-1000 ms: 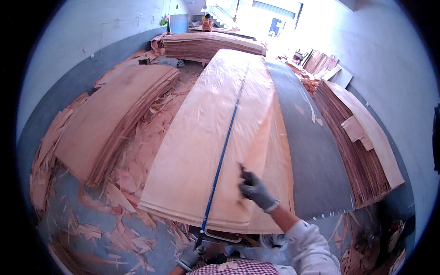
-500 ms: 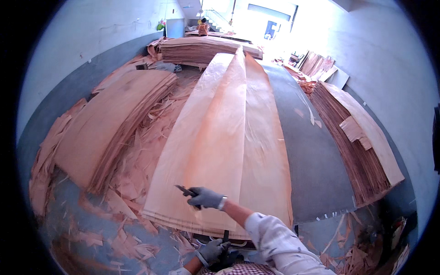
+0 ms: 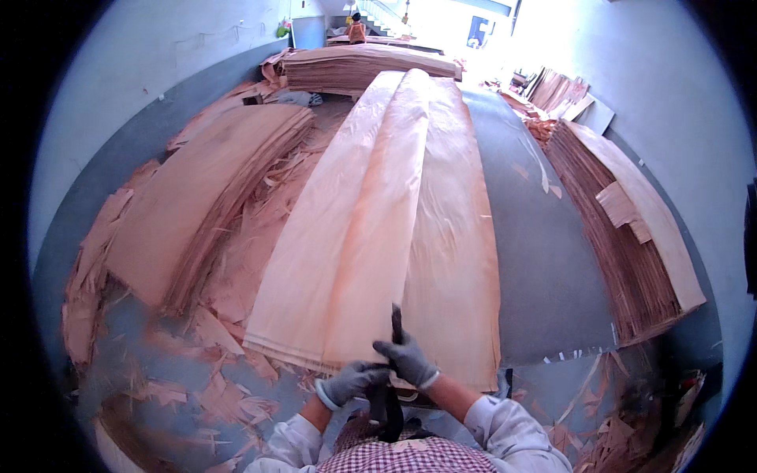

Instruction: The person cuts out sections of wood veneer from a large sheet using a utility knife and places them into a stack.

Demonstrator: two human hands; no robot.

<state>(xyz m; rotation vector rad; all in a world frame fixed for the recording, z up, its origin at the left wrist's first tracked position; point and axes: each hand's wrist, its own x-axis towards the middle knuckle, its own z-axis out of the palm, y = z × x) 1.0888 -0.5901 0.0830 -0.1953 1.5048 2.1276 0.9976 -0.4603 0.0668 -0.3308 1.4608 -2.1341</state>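
My right hand (image 3: 410, 363), in a grey glove, is closed around a dark knife (image 3: 397, 317) that points up and away over the near end of the veneer sheets (image 3: 331, 307). Right beside it is my gloved left hand (image 3: 351, 383), its fingers curled at a dark object I cannot make out; the two hands meet or overlap. The pale wood veneer runs away from me in a long stack. Its top layer rises in a lengthwise fold (image 3: 382, 197) along the middle, with an orange-tinted band on its left side.
A dark grey flat surface (image 3: 536, 260) lies right of the veneer. Thick veneer stacks stand at the left (image 3: 205, 189), right (image 3: 631, 236) and far end (image 3: 363, 72). Torn scraps (image 3: 229, 402) litter the floor. A person in orange (image 3: 357, 31) is at the back.
My right hand has drawn back toward me with the knife, now pointing away instead of left. My left hand has risen to meet it. The view has shifted slightly, and the fold looks rounder.
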